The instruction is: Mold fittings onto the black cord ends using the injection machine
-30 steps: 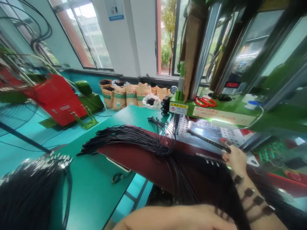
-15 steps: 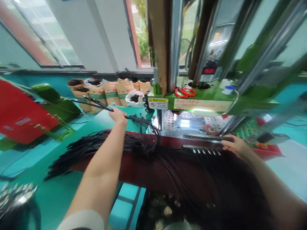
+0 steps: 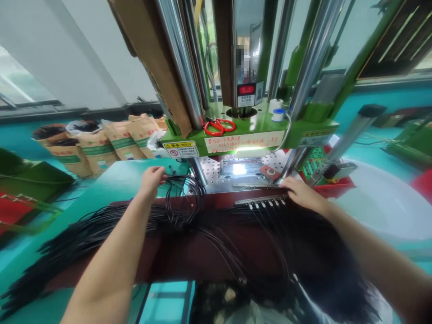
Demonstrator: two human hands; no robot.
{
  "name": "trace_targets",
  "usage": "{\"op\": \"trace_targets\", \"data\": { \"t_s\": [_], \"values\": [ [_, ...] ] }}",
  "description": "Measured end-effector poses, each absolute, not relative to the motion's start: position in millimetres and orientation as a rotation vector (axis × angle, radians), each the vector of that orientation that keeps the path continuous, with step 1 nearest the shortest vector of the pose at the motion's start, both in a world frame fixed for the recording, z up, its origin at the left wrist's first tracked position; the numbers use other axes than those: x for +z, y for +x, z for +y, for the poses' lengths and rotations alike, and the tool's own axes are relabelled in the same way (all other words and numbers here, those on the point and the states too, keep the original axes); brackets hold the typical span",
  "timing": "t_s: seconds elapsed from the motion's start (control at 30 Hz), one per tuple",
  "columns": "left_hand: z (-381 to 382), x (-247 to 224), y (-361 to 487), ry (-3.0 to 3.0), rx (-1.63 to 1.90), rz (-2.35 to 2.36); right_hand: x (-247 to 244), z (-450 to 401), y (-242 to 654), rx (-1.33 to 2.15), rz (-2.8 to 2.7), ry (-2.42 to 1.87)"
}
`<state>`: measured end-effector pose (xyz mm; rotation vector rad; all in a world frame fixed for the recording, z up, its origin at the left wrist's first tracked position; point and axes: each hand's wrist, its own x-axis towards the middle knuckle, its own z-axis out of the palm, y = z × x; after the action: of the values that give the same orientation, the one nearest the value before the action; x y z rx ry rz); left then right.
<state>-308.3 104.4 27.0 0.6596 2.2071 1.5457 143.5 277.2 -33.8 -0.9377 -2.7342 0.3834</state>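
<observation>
My left hand [image 3: 153, 180] is closed at the upper left, its fingertips at the edge of looped black cables [image 3: 184, 198] that hang to its right. My right hand [image 3: 299, 191] pinches the right end of a thin metal strip [image 3: 258, 186] in front of the press bed. Just below that strip lies a second metal bar [image 3: 259, 200] with several cable ends with silvery tips set along it. Thin black cables run from this bar toward me. A long bundle of black cables [image 3: 87, 229] lies under my left forearm.
A green press [image 3: 249, 135] with steel columns stands ahead, red-handled scissors [image 3: 219, 127] and a spool with a blue end [image 3: 278, 115] on its ledge. Paper sacks [image 3: 96, 146] line the wall. A red tray [image 3: 337, 189] holds a green button panel at right.
My view has turned right. The cable ends that stuck out left of my left hand no longer show there, and the loops hang lower beside it. My right hand keeps the metal strip.
</observation>
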Motion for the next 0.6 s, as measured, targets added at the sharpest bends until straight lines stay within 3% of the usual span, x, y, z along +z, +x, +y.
{"op": "trace_targets", "data": {
  "t_s": [0.13, 0.27, 0.33, 0.43, 0.6],
  "values": [
    [62.8, 66.4, -219.2, 1.175, 1.825, 1.741, -30.8, 259.8, 144.9, 0.207, -2.946, -0.794],
    [30.6, 34.1, -106.0, 1.316, 0.949, 1.295, -19.7, 257.2, 131.2, 0.088, -3.096, -0.844],
    [29.3, -0.9, -65.0, 1.204, 0.703, 1.165, -7.8, 259.6, 124.9, 0.182, -3.177, -0.893],
    [39.6, -38.6, -28.8, 0.863, 0.737, 1.034, 8.7, 263.4, 120.4, 0.447, -3.161, -1.028],
    [58.0, -39.5, -1.7, 0.287, 0.892, 0.824, 16.8, 267.7, 114.9, 0.546, -2.944, -1.347]
  ]
}}
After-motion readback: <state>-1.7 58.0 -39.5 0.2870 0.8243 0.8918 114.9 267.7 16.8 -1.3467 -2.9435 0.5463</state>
